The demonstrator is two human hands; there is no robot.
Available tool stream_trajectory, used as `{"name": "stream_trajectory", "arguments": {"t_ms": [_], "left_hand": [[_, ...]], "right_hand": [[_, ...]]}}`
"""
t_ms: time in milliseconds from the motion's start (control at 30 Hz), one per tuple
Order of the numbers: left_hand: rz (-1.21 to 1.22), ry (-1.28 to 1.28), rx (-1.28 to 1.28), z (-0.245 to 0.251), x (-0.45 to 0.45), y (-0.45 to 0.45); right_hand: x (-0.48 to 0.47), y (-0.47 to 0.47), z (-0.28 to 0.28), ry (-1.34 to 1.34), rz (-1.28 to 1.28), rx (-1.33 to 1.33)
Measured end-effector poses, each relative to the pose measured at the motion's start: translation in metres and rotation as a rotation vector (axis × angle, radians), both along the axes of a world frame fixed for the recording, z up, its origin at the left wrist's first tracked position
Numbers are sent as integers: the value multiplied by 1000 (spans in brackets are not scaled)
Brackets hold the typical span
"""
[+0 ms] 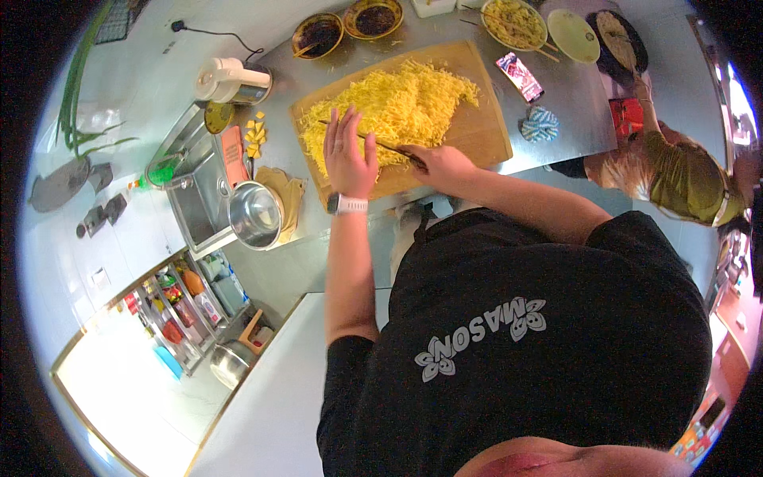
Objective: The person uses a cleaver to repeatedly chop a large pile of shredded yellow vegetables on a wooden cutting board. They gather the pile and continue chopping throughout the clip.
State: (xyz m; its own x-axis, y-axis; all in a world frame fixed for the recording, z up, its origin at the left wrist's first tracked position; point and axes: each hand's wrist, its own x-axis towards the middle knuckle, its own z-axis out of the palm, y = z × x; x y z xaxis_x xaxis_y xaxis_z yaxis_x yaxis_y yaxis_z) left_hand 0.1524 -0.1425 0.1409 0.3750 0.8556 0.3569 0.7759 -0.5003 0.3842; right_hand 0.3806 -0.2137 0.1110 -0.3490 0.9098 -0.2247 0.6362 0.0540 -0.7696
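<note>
A heap of fine yellow shreds [405,104] covers much of a wooden cutting board [486,134] in front of me. My right hand [446,167] grips the handle of a kitchen knife [386,144], whose blade slants across the near side of the heap. Over the blade, close to its tip, lies my left hand [349,158], flat with fingers stretched out. It hides part of the blade, and whether it presses on the metal I cannot tell. A watch with a pale strap [351,204] is on my left wrist.
Left of the board are yellow chunks [255,136], a steel bowl [255,214] and a sink [199,206]. Two dark-stained bowls [319,37] stand behind it. On the right are a phone [520,77], a striped cloth [540,125] and another person's hand [641,89] at a dark pan [641,56].
</note>
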Motion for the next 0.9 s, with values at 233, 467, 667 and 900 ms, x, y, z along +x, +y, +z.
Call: {"name": "stream_trajectory", "arguments": {"t_ms": [233,467,667,900], "left_hand": [[-407,408,-150,-97,-35,79],[-483,311,-147,-157,-69,93],[-524,130,-190,-117,-55,122],[-560,289,-109,-107,-52,129]], "right_hand": [[-64,11,-77,-384,12,-260],[-89,31,-117,-422,-62,-417],[-72,48,-72,-440,-238,-365],[-84,10,-31,-316,-422,-437]]}}
